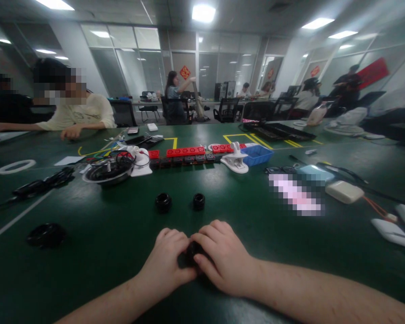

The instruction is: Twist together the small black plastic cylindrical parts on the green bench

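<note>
Both my hands meet low in the middle of the view, around a small black round object [195, 250] on the green table. My left hand [170, 256] curls its fingers and thumb against the left side of it. My right hand [222, 254] wraps it from the right, fingers over its top. Much of the object is hidden by the fingers. Beyond my hands stand two black ring-like pieces, one on the left [163, 202] and a smaller one on the right [199, 201]. A larger black coiled piece [46, 235] lies at the far left.
Farther back on the table [121, 204] are a metal bowl [110, 173] of black parts, a row of red blocks [185, 151], a white clamp [235, 159] and a blue bin [257, 154]. Glasses, cases and cables lie right. A person [84, 110] sits across at the left.
</note>
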A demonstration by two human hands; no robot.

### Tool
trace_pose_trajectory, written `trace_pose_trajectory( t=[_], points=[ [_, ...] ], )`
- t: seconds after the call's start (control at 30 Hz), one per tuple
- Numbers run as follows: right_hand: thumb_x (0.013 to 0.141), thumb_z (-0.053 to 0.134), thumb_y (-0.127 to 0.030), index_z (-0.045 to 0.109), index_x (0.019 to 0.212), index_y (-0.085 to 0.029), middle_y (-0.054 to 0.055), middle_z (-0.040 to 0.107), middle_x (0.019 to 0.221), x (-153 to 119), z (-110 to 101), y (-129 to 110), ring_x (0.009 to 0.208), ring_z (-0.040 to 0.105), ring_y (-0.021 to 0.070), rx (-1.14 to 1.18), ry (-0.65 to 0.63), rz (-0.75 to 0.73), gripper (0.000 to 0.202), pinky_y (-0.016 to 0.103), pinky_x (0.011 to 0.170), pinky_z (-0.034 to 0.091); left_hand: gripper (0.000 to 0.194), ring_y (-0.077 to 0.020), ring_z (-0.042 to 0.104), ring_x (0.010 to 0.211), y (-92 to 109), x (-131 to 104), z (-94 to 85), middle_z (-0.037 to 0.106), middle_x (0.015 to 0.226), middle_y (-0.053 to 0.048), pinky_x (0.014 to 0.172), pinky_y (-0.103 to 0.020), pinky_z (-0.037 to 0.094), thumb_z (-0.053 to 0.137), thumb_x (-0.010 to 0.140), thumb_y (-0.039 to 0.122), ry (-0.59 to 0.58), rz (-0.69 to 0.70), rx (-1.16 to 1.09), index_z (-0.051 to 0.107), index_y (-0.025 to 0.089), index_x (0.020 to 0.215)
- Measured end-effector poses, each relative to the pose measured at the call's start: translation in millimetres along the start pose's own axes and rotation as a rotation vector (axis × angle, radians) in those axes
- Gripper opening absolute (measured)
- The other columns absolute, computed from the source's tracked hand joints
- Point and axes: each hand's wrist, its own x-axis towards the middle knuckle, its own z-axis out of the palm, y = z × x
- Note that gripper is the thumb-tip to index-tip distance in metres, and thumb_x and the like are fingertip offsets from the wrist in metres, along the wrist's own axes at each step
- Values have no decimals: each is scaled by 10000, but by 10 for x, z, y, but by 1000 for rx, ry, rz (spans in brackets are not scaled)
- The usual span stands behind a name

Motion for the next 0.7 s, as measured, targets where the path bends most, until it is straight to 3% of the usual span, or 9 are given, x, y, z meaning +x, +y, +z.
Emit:
trace_pose_trajectory(
  t=[0.23,0.4,0.7],
  points=[
    [838,362,-255,527,1012,-137,76,561,926,-1,-16,5,813,409,202,69,36,-34,268,360,738,319,177,-166,475,713,27,10,-21,529,698,21,758,-340,322,634,637,327,-11,-18,-16,534,181,649],
    [825,390,-334,535,914,-147,57,571,843,26,5,-26,754,397,190,59,40,-56,253,346,695,306,161,-172,469,713,24,16,-20,526,694,18,761,-339,323,625,631,310,-44,-35,-33,534,181,663],
    [802,423,-421,507,791,-166,21,561,790,14,56,-89,690,379,156,-130,-4,-278,269,322,620,271,35,-162,474,713,15,17,-4,544,687,30,747,-324,307,554,661,227,-33,-36,-59,544,194,651]
  ],
)
